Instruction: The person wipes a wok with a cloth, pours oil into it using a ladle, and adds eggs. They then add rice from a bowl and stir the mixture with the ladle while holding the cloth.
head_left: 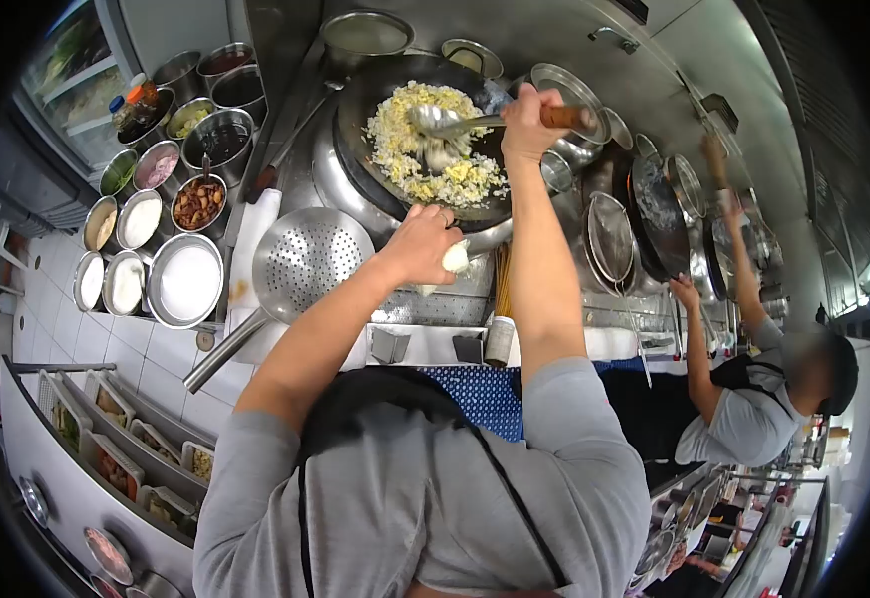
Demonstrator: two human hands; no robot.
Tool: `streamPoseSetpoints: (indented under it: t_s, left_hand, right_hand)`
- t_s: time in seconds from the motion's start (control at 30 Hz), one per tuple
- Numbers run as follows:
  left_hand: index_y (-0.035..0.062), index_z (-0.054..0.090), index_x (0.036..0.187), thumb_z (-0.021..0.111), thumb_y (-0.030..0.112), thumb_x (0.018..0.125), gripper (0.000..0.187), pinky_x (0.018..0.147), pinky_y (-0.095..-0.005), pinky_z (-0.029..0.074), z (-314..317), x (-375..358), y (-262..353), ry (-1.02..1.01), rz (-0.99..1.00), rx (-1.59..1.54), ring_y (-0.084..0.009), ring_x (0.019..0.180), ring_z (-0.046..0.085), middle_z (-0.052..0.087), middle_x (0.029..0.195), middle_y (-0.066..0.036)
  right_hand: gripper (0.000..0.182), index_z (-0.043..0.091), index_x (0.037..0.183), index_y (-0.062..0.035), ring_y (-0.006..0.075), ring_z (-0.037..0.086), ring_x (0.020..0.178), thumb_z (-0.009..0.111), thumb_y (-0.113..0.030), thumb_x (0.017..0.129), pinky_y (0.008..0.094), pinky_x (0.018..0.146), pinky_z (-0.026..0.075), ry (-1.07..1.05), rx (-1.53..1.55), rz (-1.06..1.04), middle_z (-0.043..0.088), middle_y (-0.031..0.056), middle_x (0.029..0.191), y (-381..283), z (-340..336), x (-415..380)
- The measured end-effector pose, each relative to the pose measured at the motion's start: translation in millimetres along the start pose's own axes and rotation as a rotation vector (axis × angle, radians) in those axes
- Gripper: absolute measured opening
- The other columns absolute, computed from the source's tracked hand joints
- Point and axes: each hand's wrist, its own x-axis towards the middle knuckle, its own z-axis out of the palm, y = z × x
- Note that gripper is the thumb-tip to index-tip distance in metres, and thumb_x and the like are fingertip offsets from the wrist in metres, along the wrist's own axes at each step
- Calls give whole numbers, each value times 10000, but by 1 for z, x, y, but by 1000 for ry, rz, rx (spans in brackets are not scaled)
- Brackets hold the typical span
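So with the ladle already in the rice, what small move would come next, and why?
Probably a scoop and turn of the rice. The right hand holds the ladle with its bowl resting in the yellow rice heaped in the wok, and the left hand grips the wok's near rim with a white cloth, seemingly steadying it for a stir.

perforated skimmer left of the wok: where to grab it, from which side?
Take the perforated skimmer by its long metal handle, coming from the near left. The handle sticks out toward the person, free of the counter's edge, while the round bowl lies flat beside the wok and the left hand.
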Motion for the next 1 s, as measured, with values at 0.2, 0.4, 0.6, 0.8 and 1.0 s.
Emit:
streamPoseSetpoints:
  t_s: [0.2,0.4,0.6,0.8,1.0]
  left_hand:
    - [59,700,968,751,385,548,534,896,-412,373,5,4,-4,45,-15,34,-290,1035,517,583,998,-127]
    - [58,670,876,753,363,526,472,853,-414,378,12,1,-9,171,56,27,-289,991,521,575,965,-121]
    - [61,682,931,762,366,540,502,880,-406,374,11,0,-4,143,6,40,-284,1008,519,577,996,-117]
    - [78,690,952,747,397,550,516,880,-406,363,8,0,-6,84,40,58,-284,1033,500,569,1004,-113]
    - [50,691,956,749,360,534,526,909,-405,360,4,5,-10,89,34,-3,-302,1039,491,561,1013,-127]
  right_hand:
    - [293,447,665,-66,116,425,368,700,-48,812,278,368,367,-87,7,23,454,31,477,-32,43,55]
    - [296,447,655,-74,109,437,380,697,-61,813,279,382,375,-219,-146,73,466,24,493,-2,44,33]
    - [311,411,654,-71,110,415,364,651,-37,849,267,365,357,-257,257,124,440,27,478,-85,26,1]
    - [316,416,639,-82,126,409,361,668,-23,821,288,364,367,-40,-83,173,423,23,474,-52,6,45]
    - [323,406,643,-93,144,409,358,670,-19,815,325,383,395,53,-84,56,418,24,471,-95,-21,-5]
